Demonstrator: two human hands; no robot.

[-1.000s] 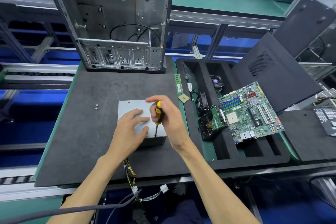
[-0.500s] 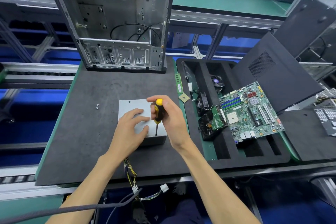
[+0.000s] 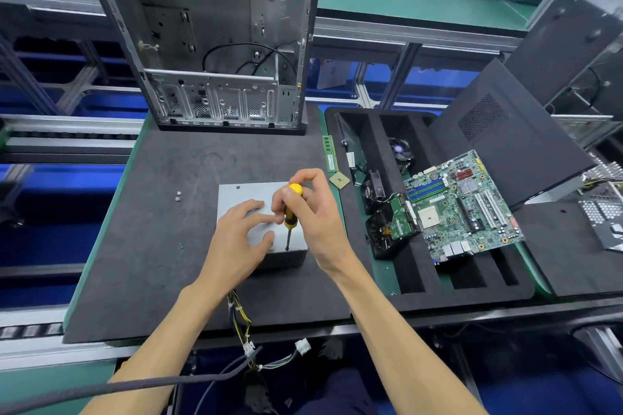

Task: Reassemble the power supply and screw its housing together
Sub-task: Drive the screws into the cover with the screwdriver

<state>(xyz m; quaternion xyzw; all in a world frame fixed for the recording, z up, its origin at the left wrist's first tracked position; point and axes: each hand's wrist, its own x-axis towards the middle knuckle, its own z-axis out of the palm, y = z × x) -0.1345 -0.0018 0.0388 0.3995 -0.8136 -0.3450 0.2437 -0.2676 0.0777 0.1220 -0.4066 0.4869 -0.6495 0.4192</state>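
The grey metal power supply (image 3: 246, 194) lies flat on the black mat, its cable bundle (image 3: 241, 317) trailing off the near edge. My left hand (image 3: 237, 239) rests flat on the lid with fingers spread, pressing it down. My right hand (image 3: 315, 212) grips a yellow-and-black screwdriver (image 3: 290, 212), held upright. Its tip stands on the lid's near right corner. Two loose screws (image 3: 178, 195) lie on the mat to the left.
An open computer case (image 3: 215, 37) stands upright at the back of the mat (image 3: 161, 246). To the right, a black foam tray (image 3: 421, 283) holds a motherboard (image 3: 462, 205), fans and a drive. A RAM stick (image 3: 329, 153) and a CPU (image 3: 339, 180) lie beside the tray. A dark side panel (image 3: 505, 138) leans at far right.
My right hand's fingers have shifted round the screwdriver handle, so its yellow cap now shows more. The left hand and the power supply have stayed put.
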